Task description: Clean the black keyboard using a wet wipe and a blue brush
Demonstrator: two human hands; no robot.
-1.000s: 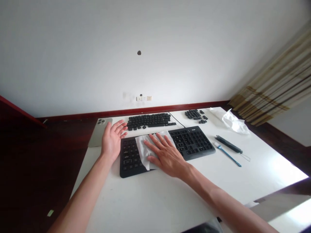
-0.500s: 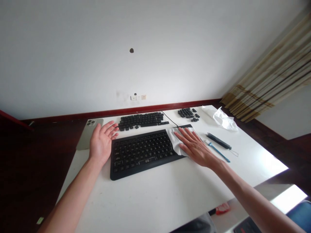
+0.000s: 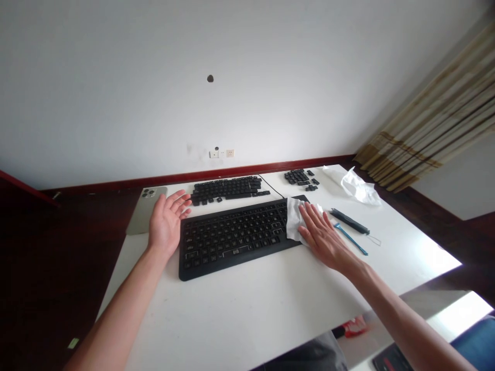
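Note:
A black keyboard [image 3: 232,239] with its keycaps off lies on the white table, its bare switch sockets showing. My right hand [image 3: 320,234] lies flat, fingers stretched, pressing a white wipe [image 3: 294,220] onto the keyboard's right end; the palm hides part of the wipe. Beside the keyboard's left end, my left hand [image 3: 165,221] is open with loosely curled fingers and holds nothing. Removed black keycaps [image 3: 228,188] lie in rows behind the keyboard, and a smaller group of keycaps [image 3: 297,177] sits at the back right.
A phone [image 3: 144,211] lies at the table's left edge behind my left hand. To the right are a blue brush [image 3: 351,240], a dark tool with a wire loop [image 3: 350,221] and a crumpled white wrapper [image 3: 353,184]. A cable [image 3: 271,186] runs back from the keyboard.
My right hand and the wipe have slid right across the keyboard, uncovering more key sockets. The left hand keeps its place by the keyboard's left end; the view has shifted slightly.

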